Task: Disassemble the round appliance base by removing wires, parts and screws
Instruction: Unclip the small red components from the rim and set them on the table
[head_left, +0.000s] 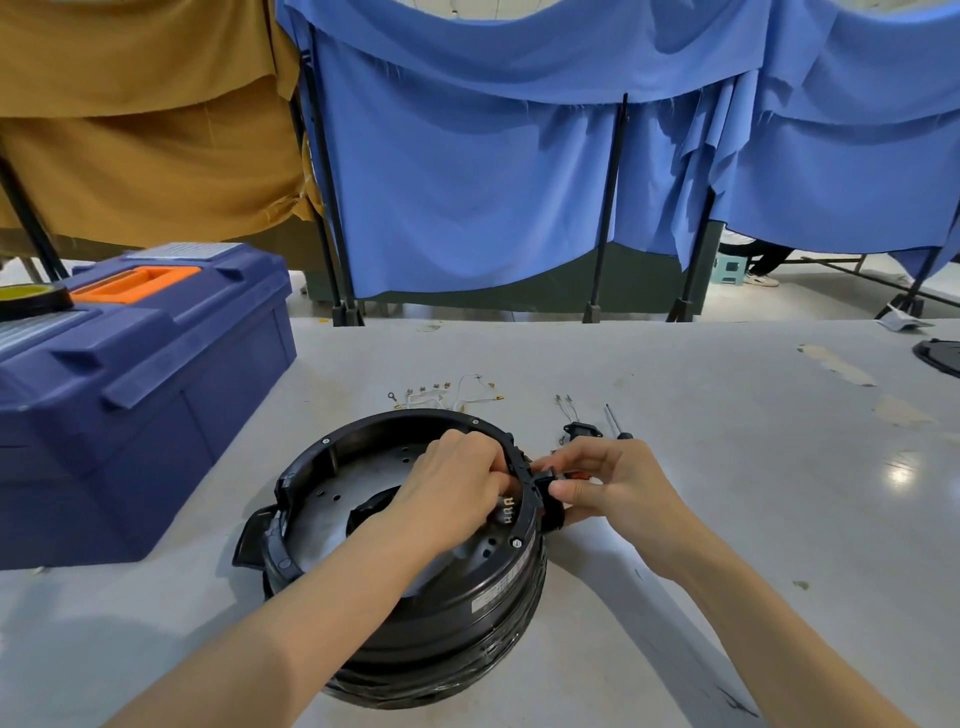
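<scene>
The round black appliance base stands open side up on the grey table, a metal plate with holes inside it. My left hand reaches inside at the right rim, fingers curled onto the rim by a black socket part set in the wall. My right hand pinches that socket part from outside the rim. Brass terminals show just inside, under my left hand. Removed white wires with metal lugs lie on the table behind the base.
A small black connector with wires and a screwdriver lie right of the base. A blue toolbox with an orange handle fills the left. A black object sits at the table's right edge. Blue and tan cloths hang behind.
</scene>
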